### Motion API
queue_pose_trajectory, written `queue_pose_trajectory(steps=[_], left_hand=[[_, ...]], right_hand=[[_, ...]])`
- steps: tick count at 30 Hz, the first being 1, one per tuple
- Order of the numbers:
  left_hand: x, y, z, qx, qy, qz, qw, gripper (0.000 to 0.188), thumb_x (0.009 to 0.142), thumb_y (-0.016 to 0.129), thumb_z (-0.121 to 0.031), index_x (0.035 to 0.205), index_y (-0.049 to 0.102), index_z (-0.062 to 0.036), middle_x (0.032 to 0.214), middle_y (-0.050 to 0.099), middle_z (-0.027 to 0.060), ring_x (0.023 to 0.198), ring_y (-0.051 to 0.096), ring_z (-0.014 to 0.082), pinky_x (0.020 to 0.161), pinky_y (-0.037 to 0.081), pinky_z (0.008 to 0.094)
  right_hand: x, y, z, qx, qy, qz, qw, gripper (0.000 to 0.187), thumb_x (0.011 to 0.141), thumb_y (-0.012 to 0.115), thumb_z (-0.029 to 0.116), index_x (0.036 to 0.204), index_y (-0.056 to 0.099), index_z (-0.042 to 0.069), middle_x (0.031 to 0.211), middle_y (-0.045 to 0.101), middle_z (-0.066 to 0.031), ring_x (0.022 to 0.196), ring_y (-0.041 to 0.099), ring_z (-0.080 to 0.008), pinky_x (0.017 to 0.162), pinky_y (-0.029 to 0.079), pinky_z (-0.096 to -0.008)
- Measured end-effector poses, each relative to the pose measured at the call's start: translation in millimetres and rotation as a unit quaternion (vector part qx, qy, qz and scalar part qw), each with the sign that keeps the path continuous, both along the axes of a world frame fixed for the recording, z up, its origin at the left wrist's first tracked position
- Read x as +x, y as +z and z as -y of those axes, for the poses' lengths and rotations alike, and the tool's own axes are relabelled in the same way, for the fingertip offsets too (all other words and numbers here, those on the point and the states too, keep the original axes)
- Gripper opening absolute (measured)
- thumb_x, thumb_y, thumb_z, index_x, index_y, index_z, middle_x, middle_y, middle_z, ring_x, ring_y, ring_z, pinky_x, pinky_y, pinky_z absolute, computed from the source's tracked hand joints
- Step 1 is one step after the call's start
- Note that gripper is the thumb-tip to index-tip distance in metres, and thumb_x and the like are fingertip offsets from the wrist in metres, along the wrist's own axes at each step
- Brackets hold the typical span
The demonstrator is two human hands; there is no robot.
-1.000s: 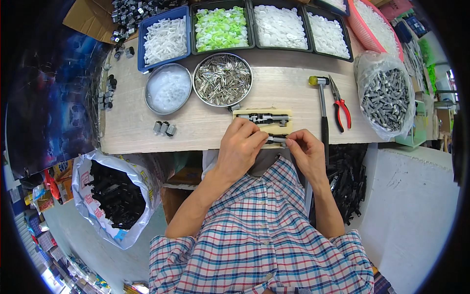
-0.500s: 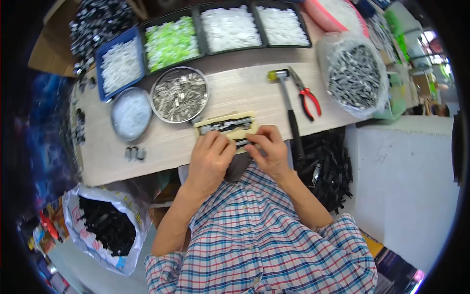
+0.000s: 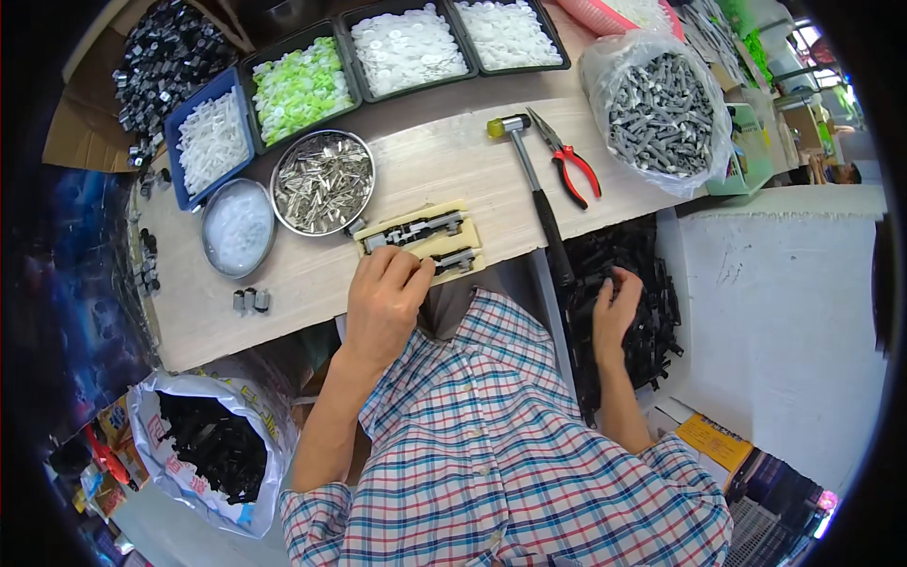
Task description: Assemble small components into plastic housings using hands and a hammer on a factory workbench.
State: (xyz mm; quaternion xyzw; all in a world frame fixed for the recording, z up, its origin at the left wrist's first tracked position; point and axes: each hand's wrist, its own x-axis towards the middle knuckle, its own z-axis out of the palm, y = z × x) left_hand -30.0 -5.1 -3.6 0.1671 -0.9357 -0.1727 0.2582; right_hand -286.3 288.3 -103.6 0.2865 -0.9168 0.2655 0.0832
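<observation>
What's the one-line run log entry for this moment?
left hand: on cream jig block | right hand: in black parts pile | hammer, pliers: idle on bench

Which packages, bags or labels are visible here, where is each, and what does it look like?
Clear plastic bag: bench's far right, bulging, full of grey parts.
White printed sack: floor, lower left, open, holding black parts.
Cardboard box: top left, brown, holding black parts.
Yellow label: lower right, rectangular, print too small to tell.

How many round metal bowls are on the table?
2. One bowl of shiny metal bits sits mid-table, just beyond the left hand. A smaller bowl of white bits sits beside it, toward the person's left. Nothing seems to hide another.
</observation>
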Motion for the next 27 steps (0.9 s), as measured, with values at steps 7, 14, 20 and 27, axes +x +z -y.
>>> queue_pose_trajectory(steps=[7,14,20,27], left_hand=[[2.1,-12.2,-2.0,0.026,0.015,-0.050,0.998,0.027,0.071,0.069,0.000,0.098,0.071,-0.0010,0.089,0.062,0.0079,0.092,0.062,0.0271,0.077,0.052,0.0381],[-0.1,-0.2,-16.8,0.058,0.112,-0.137,0.982,0.026,0.071,0.075,0.007,0.096,0.072,-0.0011,0.089,0.063,0.0091,0.088,0.062,0.0288,0.074,0.053,0.0376],[-29.1,1.3,-30.2,0.062,0.063,-0.131,0.987,0.027,0.071,0.079,0.002,0.097,0.071,-0.0032,0.100,0.063,0.0120,0.102,0.061,0.0334,0.079,0.055,0.0407],[-33.3,-3.3,-45.6,0.101,0.050,-0.213,0.971,0.023,0.072,0.078,-0.004,0.093,0.069,-0.0007,0.095,0.063,0.0119,0.095,0.064,0.0319,0.082,0.053,0.0408]], right_hand=[[-7.0,-49.5,-45.1,0.295,-0.141,0.066,0.943,0.070,0.089,0.073,0.024,0.148,0.040,0.008,0.143,0.045,-0.0236,0.129,0.048,-0.0442,0.096,0.050,-0.0536],[-33.6,-57.1,-58.0,0.153,-0.055,0.071,0.984,0.059,0.088,0.057,-0.005,0.144,0.040,0.000,0.132,0.047,-0.0303,0.113,0.057,-0.0506,0.098,0.050,-0.0486],[-17.0,-33.2,-41.9,0.164,-0.179,0.113,0.963,0.059,0.087,0.059,-0.005,0.143,0.040,-0.002,0.132,0.053,-0.0293,0.113,0.058,-0.0524,0.097,0.050,-0.0494],[-30.7,2.4,-53.1,0.128,-0.083,0.049,0.987,0.050,0.084,0.061,-0.001,0.133,0.053,-0.002,0.112,0.066,-0.0322,0.107,0.065,-0.0484,0.093,0.051,-0.0504]])
